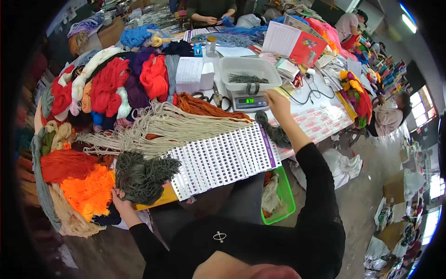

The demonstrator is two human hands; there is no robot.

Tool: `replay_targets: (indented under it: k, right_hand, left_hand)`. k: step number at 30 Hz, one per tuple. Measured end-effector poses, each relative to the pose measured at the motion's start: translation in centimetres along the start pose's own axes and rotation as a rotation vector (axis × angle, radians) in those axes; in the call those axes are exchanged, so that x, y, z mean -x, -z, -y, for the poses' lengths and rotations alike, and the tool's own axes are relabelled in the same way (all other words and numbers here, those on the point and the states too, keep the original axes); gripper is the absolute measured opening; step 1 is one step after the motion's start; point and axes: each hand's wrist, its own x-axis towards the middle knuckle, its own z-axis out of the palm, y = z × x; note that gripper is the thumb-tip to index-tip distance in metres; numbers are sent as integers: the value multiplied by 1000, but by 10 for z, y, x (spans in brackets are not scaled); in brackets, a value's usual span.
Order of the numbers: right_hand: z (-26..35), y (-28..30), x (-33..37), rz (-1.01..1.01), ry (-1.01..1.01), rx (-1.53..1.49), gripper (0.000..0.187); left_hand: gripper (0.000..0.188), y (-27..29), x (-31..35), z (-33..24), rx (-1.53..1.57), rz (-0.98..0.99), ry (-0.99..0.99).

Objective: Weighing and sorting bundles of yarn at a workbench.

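My left hand is at the near edge of a tangled heap of dark grey-green yarn, with its fingertips closed on the strands and partly hidden. My right hand reaches to the right side of a digital scale with a lit green display. Its fingers are drawn together, and whatever they may hold does not show. On the scale stands a translucent plastic tub with dark green yarn inside, a loop hanging over its front. A dark skein lies below my right wrist.
A white card with rows of holes covers the table front. Pale grey yarn, rust yarn and bright orange yarn pile up leftward. Scissors lie beside the scale. A green basket is below the edge. Another person works opposite.
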Motion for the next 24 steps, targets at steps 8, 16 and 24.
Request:
replay_targets:
  k: [8,16,24]
  right_hand:
    - [102,50,124,868,-181,-779,19]
    - [152,73,285,2441,-65,-900,25]
    - [145,80,324,2012,-157,-1366,12]
  left_hand:
    - [28,1,9,-2,-6,-41,-1]
    - [30,-5,5,-2,-23,-72,44]
    - [27,-10,1,-3,-45,-82,55]
